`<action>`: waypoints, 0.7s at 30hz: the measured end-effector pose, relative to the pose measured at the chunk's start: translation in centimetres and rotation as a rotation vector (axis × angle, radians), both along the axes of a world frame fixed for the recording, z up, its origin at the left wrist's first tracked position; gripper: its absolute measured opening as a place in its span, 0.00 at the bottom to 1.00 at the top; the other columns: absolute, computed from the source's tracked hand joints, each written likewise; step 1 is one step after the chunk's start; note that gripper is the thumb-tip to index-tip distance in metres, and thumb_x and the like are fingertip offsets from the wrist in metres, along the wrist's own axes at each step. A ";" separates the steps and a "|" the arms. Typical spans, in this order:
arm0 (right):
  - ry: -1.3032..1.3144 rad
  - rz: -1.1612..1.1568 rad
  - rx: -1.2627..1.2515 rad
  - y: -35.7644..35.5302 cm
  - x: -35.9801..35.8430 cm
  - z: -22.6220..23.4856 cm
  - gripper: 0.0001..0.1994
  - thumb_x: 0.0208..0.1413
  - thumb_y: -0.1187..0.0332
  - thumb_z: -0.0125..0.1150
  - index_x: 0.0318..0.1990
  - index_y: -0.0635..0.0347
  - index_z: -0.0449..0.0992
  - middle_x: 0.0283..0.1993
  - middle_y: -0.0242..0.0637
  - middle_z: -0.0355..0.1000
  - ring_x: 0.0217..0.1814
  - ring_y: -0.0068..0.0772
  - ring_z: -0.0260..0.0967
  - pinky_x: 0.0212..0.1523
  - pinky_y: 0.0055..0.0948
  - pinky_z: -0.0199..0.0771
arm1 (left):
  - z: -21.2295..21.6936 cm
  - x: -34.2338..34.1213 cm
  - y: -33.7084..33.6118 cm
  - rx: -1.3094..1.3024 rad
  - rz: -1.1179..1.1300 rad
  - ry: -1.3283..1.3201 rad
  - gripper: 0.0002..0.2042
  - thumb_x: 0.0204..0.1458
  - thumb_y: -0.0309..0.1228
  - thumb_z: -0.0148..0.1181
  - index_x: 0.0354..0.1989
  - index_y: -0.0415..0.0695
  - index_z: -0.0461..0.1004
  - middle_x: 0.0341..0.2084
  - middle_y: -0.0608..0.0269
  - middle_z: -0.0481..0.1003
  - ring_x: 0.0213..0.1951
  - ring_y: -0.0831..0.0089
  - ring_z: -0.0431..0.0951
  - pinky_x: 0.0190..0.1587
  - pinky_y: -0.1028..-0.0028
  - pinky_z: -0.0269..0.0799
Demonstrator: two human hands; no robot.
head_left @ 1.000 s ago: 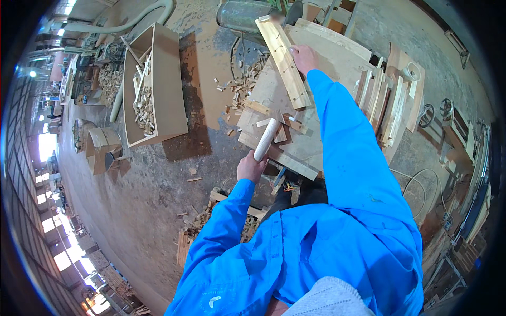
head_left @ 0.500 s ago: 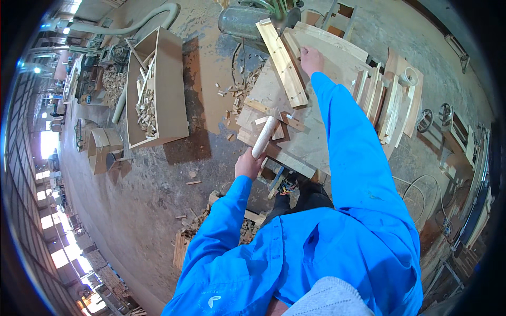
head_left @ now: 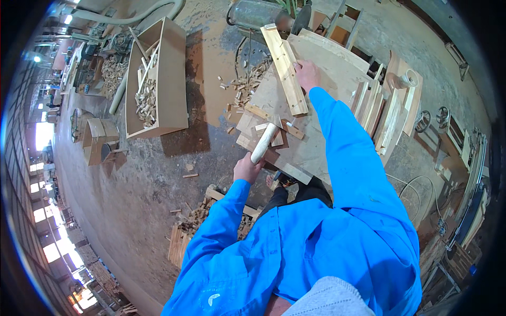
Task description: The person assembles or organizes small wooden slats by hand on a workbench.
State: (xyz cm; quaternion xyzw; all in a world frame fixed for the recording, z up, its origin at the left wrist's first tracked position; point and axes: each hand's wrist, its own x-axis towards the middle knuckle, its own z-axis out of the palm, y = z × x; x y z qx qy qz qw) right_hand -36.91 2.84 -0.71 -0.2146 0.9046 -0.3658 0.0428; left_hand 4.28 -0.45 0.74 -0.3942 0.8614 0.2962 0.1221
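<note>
Sawdust and offcuts litter the concrete workshop floor around a low wooden worktable (head_left: 316,147) in the middle of the scene. On its far side lies a long pale plank (head_left: 284,68), and the person's right hand (head_left: 307,75) presses flat on it, fingers spread over the wood. Nearer, the left hand (head_left: 247,168) is wrapped tight around a pale wooden dowel (head_left: 264,143), its far end resting on the table's near left edge. Far left on the floor stands an open wooden crate (head_left: 168,79) of scraps.
</note>
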 end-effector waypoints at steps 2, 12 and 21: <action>-0.040 0.009 -0.003 -0.4 -0.8 0.2 0.15 0.65 0.57 0.62 0.50 0.53 0.88 0.54 0.51 0.81 0.57 0.56 0.78 0.59 0.51 0.77 | 0.2 0.2 0.2 0.006 0.001 -0.006 0.22 0.61 0.52 0.67 0.44 0.43 0.76 0.39 0.41 0.84 0.46 0.38 0.83 0.47 0.44 0.78; -0.031 0.016 -0.042 -4.0 -3.1 -1.1 0.15 0.66 0.57 0.62 0.50 0.51 0.88 0.54 0.48 0.82 0.58 0.55 0.78 0.60 0.49 0.77 | 0.2 1.5 0.3 0.028 0.040 -0.057 0.23 0.59 0.52 0.68 0.48 0.43 0.78 0.39 0.40 0.84 0.45 0.39 0.84 0.47 0.45 0.79; -0.025 -0.005 -0.054 -4.5 -5.0 -1.0 0.15 0.66 0.57 0.63 0.51 0.52 0.88 0.54 0.49 0.82 0.58 0.57 0.78 0.59 0.50 0.77 | 0.7 -0.3 0.3 0.016 0.017 -0.056 0.23 0.62 0.54 0.64 0.45 0.43 0.77 0.37 0.42 0.84 0.43 0.41 0.84 0.46 0.46 0.79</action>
